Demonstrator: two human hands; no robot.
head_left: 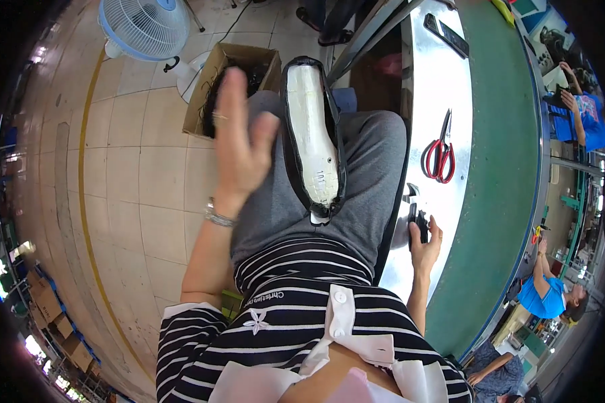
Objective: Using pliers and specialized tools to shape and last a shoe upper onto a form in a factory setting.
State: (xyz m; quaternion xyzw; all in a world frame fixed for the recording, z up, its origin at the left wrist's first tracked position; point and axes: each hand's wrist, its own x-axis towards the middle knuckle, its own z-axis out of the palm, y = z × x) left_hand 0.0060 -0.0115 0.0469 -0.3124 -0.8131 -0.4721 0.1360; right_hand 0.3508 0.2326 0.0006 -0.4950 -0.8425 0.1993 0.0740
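White last [309,114] in black upper [296,161]: between the hands, just right of the left and forward-left of the right — bottom face up along the grey thighs [376,144], which seem to serve as a rest.
Left hand [240,151]: raised, fingers apart, holding nothing.
Right hand [425,252]: thumb and finger about a dark tool [419,230] — cannot tell whether it grips.
Scissors [439,160]: ahead of the right hand on the metal bench top [444,87], probably for easy reach.

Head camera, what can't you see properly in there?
All in the head view:
Black thing: partly covered by the right grip.
Black-and-white shoe piece: underside hidden, facing away.
Cardboard box: contents too dark, partly behind the left grip, which is blurred.
Fan: top cut off by the upper edge.
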